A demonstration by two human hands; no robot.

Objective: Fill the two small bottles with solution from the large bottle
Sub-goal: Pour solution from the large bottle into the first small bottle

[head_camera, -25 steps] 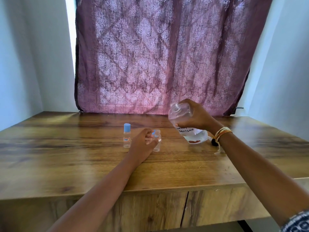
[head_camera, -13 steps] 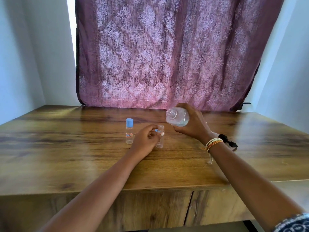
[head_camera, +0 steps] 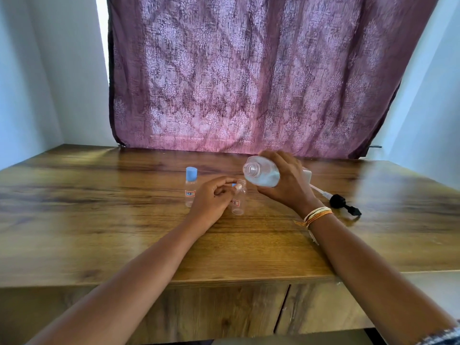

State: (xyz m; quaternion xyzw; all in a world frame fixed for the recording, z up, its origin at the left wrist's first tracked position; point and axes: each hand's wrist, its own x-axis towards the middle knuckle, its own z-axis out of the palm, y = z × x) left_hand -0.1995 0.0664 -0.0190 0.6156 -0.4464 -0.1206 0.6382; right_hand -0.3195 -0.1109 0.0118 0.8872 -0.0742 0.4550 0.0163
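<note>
My right hand (head_camera: 288,185) grips the large clear bottle (head_camera: 261,171), tipped on its side with its open neck pointing left, just above and right of an uncapped small bottle (head_camera: 238,200). That small bottle stands upright on the wooden table (head_camera: 99,220). My left hand (head_camera: 211,200) holds it near the neck with thumb and fingers; a bit of blue cap shows between those fingers. A second small bottle (head_camera: 190,186) with a blue cap stands upright to the left, apart from my hand.
A black pump head with its white tube (head_camera: 342,204) lies on the table right of my right wrist. A purple patterned curtain (head_camera: 249,75) hangs behind the table. White walls close in on both sides.
The large bottle has tipped further, from slanted to nearly level, and its mouth has come down close to the open small bottle. My left hand stays on the small bottle.
</note>
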